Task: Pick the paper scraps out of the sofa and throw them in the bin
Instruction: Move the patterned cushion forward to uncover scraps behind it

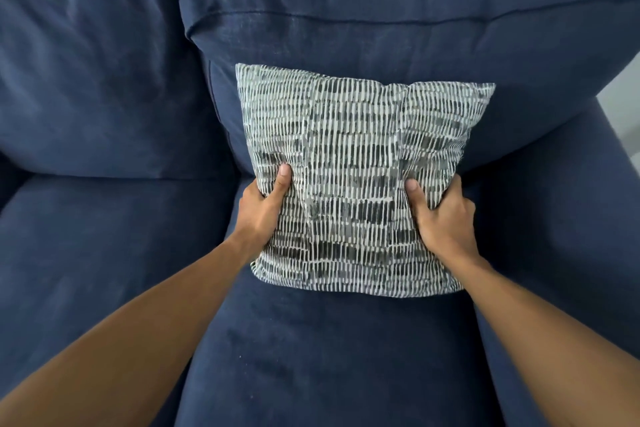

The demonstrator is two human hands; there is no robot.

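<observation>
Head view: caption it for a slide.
Both hands, left hand and right hand, grip a patterned throw pillow on a navy sofa.

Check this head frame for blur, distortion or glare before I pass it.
Head view: wide-angle bending bows the sofa edges; corners soften, worst top left; the patterned cushion and both hands, left and right, stay sharp; light is soft and even, no glare.

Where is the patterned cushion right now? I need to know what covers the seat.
In the head view, the patterned cushion sits mid-frame on the right seat of the sofa, leaning against its backrest, gripped by the left hand and right hand.
</observation>
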